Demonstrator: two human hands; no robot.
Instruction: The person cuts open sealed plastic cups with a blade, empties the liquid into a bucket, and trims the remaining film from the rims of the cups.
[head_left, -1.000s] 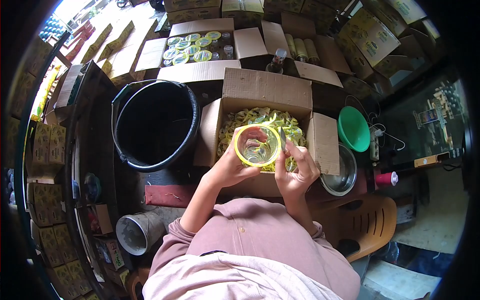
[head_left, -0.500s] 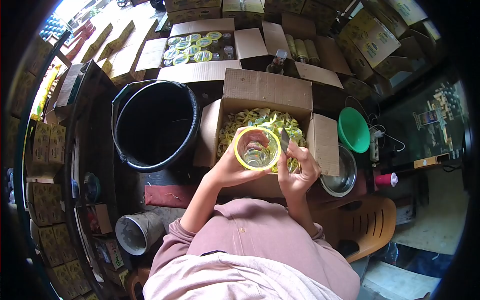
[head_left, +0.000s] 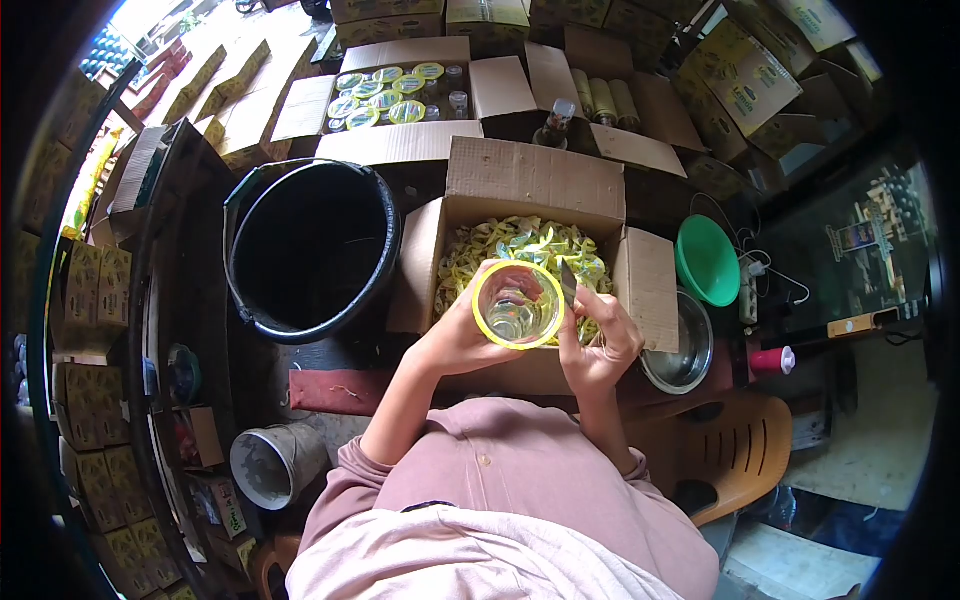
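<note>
Printed brown cartons crowd the room around a dark counter. Nearest, two bent forearms reach inward from mauve sleeves, wrists raised at the counter's near edge. The left hand curves half-closed around a clear cup with a bright yellow rim, thumb along its lower side, tipping its mouth toward the camera. The right hand pinches a thin dark blade between thumb and forefinger beside the rim; contact is unclear. Beneath both lies an open brown cardboard box of curled yellow strips; left of it stands a round black bucket. Farther back, an open carton holds yellow-rimmed cups.
</note>
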